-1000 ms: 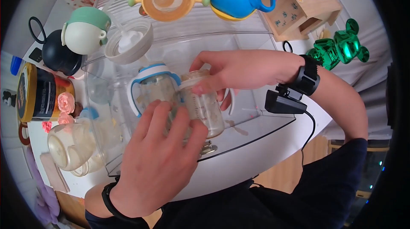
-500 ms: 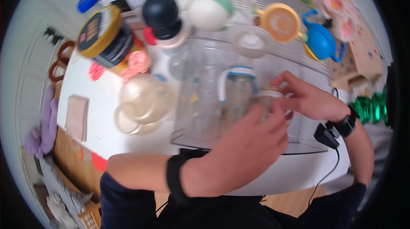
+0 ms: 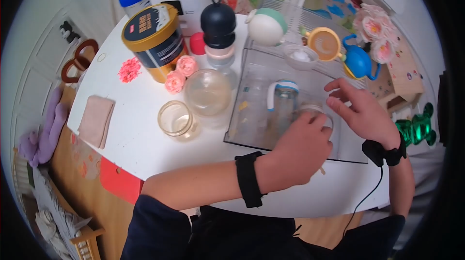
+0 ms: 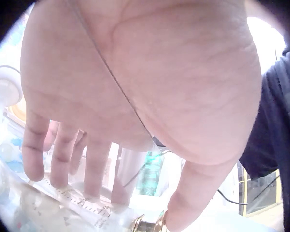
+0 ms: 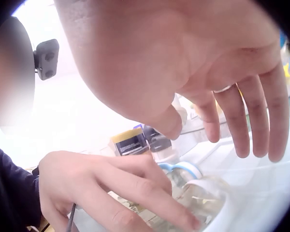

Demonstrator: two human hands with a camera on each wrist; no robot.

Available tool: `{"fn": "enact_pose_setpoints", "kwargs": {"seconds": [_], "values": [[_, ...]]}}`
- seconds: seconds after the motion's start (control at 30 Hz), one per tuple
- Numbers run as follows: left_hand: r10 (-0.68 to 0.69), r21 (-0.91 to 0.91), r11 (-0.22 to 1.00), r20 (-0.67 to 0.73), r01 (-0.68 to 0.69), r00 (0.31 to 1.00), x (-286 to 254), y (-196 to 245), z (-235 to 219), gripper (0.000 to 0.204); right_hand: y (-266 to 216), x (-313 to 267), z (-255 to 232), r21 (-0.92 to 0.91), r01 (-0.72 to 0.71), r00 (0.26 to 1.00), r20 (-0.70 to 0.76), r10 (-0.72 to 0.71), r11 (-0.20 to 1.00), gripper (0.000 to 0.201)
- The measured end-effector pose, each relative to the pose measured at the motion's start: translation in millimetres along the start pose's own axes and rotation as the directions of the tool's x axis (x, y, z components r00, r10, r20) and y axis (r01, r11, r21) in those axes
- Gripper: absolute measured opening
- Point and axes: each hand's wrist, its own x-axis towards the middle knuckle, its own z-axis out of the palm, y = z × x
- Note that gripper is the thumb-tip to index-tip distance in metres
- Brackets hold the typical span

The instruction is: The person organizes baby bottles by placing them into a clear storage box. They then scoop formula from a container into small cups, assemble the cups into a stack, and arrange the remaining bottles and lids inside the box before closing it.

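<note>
My left hand (image 3: 298,151) reaches into a clear plastic bin (image 3: 242,142), its fingertips at the upper part of a clear baby bottle (image 3: 312,108) with a white collar. In the left wrist view the straight fingers lie against this bottle's printed scale (image 4: 87,207), the thumb standing apart. My right hand (image 3: 361,112) hovers to the right of that bottle, fingers spread and holding nothing; the right wrist view shows its bare palm. A bottle with a blue-and-white collar and white handle (image 3: 286,85) stands just left of the touched bottle, partly hidden by my left hand.
Behind the bin, a ribbed rack holds a whitish lid (image 3: 301,56), a yellow cup top (image 3: 324,43) and a blue handled top (image 3: 358,62). To the left are an open jar (image 3: 175,118), a clear round container (image 3: 208,91), a gold-lidded tub (image 3: 154,37) and a folded cloth (image 3: 97,120).
My right hand has let go of the white-collared bottle and drawn back to the right. My left hand has come over to that bottle. The head view has swung left and risen.
</note>
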Motion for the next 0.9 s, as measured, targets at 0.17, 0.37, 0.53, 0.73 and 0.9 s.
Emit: {"fn": "enact_pose_setpoints", "kwargs": {"seconds": [0.17, 0.37, 0.53, 0.73, 0.9], "values": [[-0.043, -0.075, 0.996, 0.061, 0.048, 0.997, 2, 4, -2, 0.024, 34, -11, -11, -0.230, 0.056, 0.964, -0.242, -0.113, 0.972, 0.019], [-0.058, -0.107, 0.992, 0.108, 0.069, 0.992, 4, 10, -6, 0.019, 38, 1, -10, -0.273, 0.065, 0.958, -0.252, -0.137, 0.960, 0.032], [-0.075, -0.124, 0.989, 0.033, 0.078, 0.997, 8, 14, -6, 0.026, 29, 15, -6, -0.324, 0.046, 0.952, -0.273, -0.140, 0.945, 0.045], [-0.081, -0.131, 0.988, 0.012, 0.082, 0.997, 9, 14, -4, 0.039, 36, 21, -2, -0.443, 0.092, 0.927, -0.289, -0.239, 0.892, 0.046], [-0.089, -0.180, 0.979, 0.020, 0.091, 0.996, 12, 12, -6, 0.043, 24, 9, -13, -0.299, 0.061, 0.965, -0.227, -0.133, 0.952, 0.043]]}}
